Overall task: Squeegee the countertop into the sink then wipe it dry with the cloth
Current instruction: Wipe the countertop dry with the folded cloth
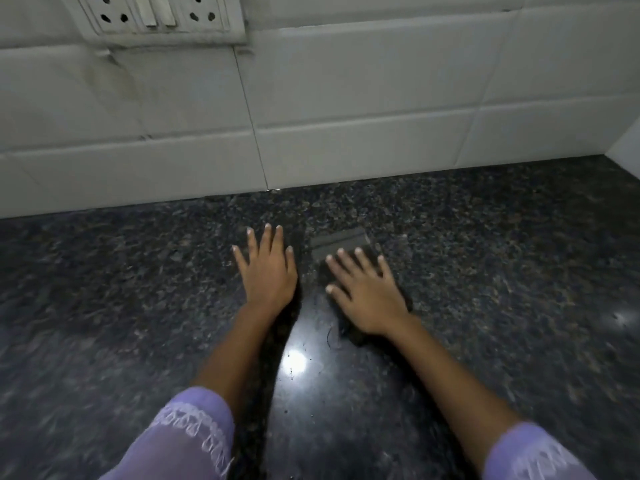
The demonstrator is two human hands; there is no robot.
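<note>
A dark speckled granite countertop [485, 271] fills the lower view. A dark grey folded cloth [337, 245] lies flat on it near the middle. My right hand [367, 296] presses flat on the cloth with fingers spread, covering its near half. Just left of the cloth, my left hand [266, 268] rests palm down on the bare stone, fingers apart and holding nothing. No squeegee or sink is in view.
A white tiled wall [346, 98] rises behind the counter, with a socket and switch plate [156, 15] at the upper left. A wall corner shows at the far right [627, 143]. A light glare [294, 363] reflects on the stone between my forearms.
</note>
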